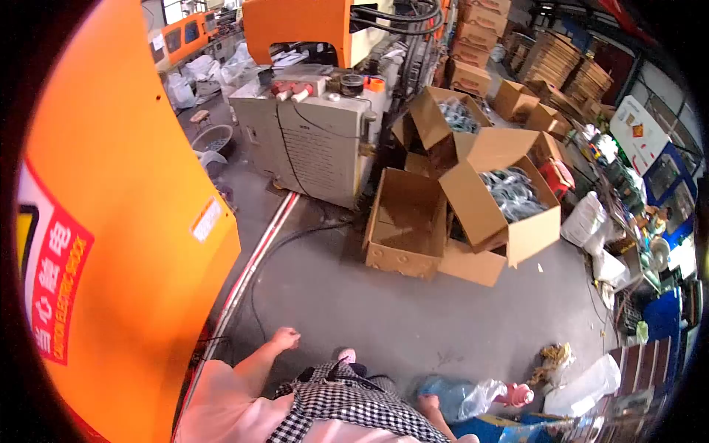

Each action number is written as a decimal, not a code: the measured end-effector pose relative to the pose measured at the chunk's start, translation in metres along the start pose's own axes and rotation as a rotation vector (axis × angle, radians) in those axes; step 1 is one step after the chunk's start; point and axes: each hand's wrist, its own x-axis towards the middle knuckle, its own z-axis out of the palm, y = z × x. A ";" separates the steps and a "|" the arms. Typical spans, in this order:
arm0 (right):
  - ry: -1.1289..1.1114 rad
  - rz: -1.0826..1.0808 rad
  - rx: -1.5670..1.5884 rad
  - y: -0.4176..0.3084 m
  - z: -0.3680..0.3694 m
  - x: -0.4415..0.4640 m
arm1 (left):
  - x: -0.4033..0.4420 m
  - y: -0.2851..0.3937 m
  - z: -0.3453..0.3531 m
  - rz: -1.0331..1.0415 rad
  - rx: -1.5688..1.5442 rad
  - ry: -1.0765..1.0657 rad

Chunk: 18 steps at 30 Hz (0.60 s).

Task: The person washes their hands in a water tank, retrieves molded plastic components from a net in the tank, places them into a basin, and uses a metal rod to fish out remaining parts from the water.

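Observation:
My left hand hangs over the grey floor in front of my body, its fingers loosely curled, and nothing shows in it. Low in the view, my right hand is beside a clear bluish plastic bag. Its fingers are small and partly hidden, so I cannot tell whether it touches or grips the bag. A pink object lies at the bag's right end. Farther ahead stand an open cardboard box with nothing visible inside and another open box filled with grey parts.
An orange machine panel with a shock warning label fills the left side. A grey cabinet stands ahead, a black cable crossing the floor near it. A cluttered bench and white bags line the right.

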 end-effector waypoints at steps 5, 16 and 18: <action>0.085 -0.136 0.129 -0.078 -0.050 0.083 | 0.052 0.112 -0.019 0.043 -0.248 0.046; -0.144 -0.513 -0.479 -0.304 -0.194 0.339 | 0.012 -0.019 0.016 -0.467 -0.645 0.432; -0.159 -0.393 -0.170 -0.354 -0.213 0.386 | -0.015 0.003 0.034 -0.601 -0.699 0.539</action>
